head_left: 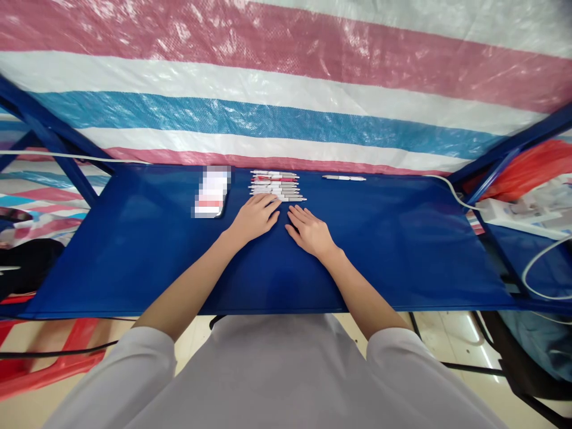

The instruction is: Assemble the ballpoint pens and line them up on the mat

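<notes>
Several pens (277,184), mostly white with grey grips and one with red, lie side by side in a stack of rows near the back of the blue table. My left hand (258,215) rests palm down, its fingers stretched out over the left end of the nearest pen. On the other side, my right hand (309,230) lies flat with its fingers extended, the tips just below the right end of that pen. Neither hand grips anything. A single white pen (344,177) lies apart at the back, to the right of the row.
A phone (213,192) with a blurred screen lies left of the pens. The blue tabletop (402,256) is framed by blue metal posts (67,137). A striped plastic sheet (286,83) hangs behind. At right are a white power strip (513,217) and cables.
</notes>
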Demonstrator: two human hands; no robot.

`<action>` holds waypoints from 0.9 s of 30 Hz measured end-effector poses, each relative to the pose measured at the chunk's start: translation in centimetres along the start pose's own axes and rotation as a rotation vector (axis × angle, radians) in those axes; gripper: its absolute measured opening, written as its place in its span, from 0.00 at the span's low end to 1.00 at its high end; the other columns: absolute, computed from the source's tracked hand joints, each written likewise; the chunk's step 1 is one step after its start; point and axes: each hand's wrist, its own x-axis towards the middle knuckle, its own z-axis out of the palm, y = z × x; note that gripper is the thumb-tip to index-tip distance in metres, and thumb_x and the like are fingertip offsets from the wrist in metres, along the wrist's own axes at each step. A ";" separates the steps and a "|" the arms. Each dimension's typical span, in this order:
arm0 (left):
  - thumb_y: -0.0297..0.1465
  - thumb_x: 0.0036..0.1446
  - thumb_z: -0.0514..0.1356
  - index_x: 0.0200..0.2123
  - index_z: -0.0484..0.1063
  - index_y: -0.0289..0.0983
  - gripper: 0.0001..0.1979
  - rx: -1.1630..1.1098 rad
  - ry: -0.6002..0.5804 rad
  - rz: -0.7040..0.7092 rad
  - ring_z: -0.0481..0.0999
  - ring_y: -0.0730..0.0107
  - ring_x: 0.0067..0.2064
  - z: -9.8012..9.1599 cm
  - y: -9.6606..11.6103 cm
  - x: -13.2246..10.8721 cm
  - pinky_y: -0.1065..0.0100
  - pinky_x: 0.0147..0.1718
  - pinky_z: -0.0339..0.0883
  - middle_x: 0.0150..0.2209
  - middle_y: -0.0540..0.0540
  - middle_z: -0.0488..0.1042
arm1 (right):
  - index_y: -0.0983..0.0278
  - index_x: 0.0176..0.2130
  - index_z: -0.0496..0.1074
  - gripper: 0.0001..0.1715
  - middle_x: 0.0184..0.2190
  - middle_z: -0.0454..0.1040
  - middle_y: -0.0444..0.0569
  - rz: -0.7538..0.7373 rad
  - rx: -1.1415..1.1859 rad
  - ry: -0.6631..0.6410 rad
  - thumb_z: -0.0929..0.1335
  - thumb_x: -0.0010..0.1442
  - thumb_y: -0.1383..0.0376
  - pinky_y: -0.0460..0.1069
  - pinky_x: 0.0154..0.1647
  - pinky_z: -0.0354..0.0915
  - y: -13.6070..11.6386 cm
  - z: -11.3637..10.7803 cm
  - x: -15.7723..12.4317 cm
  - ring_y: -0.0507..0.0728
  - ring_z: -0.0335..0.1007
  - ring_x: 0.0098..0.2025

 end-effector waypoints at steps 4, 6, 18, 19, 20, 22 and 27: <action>0.28 0.67 0.51 0.51 0.75 0.30 0.17 0.034 -0.041 0.035 0.74 0.52 0.53 0.4 0.0 0.8 0.54 0.55 0.66 0.50 0.35 0.76 | 0.70 0.55 0.73 0.23 0.58 0.72 0.59 0.004 0.003 0.016 0.60 0.69 0.61 0.57 0.66 0.63 0.1 0.1 0.0 0.62 0.67 0.62; 0.26 0.67 0.50 0.51 0.75 0.31 0.17 0.043 -0.055 0.039 0.74 0.52 0.53 0.6 -0.2 1.0 0.54 0.54 0.67 0.50 0.36 0.77 | 0.70 0.55 0.73 0.23 0.58 0.73 0.58 -0.002 0.002 0.024 0.60 0.69 0.62 0.57 0.66 0.63 0.2 0.2 0.0 0.62 0.68 0.62; 0.24 0.66 0.50 0.48 0.77 0.32 0.16 -0.097 -0.150 0.085 0.75 0.56 0.51 1.1 -1.2 2.3 0.57 0.51 0.69 0.47 0.37 0.78 | 0.68 0.55 0.73 0.22 0.58 0.72 0.56 0.034 0.004 0.066 0.61 0.68 0.63 0.56 0.65 0.64 0.0 -0.2 -0.1 0.61 0.67 0.62; 0.24 0.65 0.51 0.48 0.77 0.32 0.16 -0.111 -0.155 0.071 0.75 0.56 0.51 1.0 -1.2 2.4 0.56 0.51 0.69 0.46 0.37 0.78 | 0.68 0.55 0.74 0.22 0.58 0.72 0.55 0.038 0.007 0.069 0.61 0.68 0.63 0.55 0.65 0.64 0.0 -0.3 -0.1 0.60 0.68 0.62; 0.24 0.65 0.51 0.47 0.77 0.32 0.16 -0.129 -0.155 0.051 0.76 0.55 0.50 0.9 -1.1 2.4 0.56 0.51 0.70 0.46 0.37 0.79 | 0.67 0.55 0.74 0.22 0.58 0.72 0.55 0.046 0.012 0.071 0.61 0.68 0.63 0.55 0.65 0.65 0.0 -0.3 -0.1 0.60 0.68 0.62; 0.25 0.64 0.52 0.46 0.78 0.33 0.15 -0.195 -0.126 -0.018 0.77 0.56 0.49 0.6 -1.0 2.3 0.56 0.50 0.70 0.45 0.37 0.79 | 0.66 0.54 0.75 0.21 0.58 0.73 0.54 0.082 0.031 0.074 0.61 0.68 0.62 0.54 0.62 0.68 -0.2 -0.5 -0.1 0.60 0.70 0.61; 0.34 0.61 0.60 0.44 0.81 0.38 0.12 -0.599 0.027 -0.348 0.80 0.58 0.46 -1.1 -0.3 1.8 0.59 0.50 0.71 0.43 0.43 0.82 | 0.61 0.53 0.76 0.19 0.57 0.74 0.49 0.234 0.228 0.105 0.63 0.66 0.62 0.53 0.58 0.71 -0.6 -1.2 0.5 0.59 0.71 0.60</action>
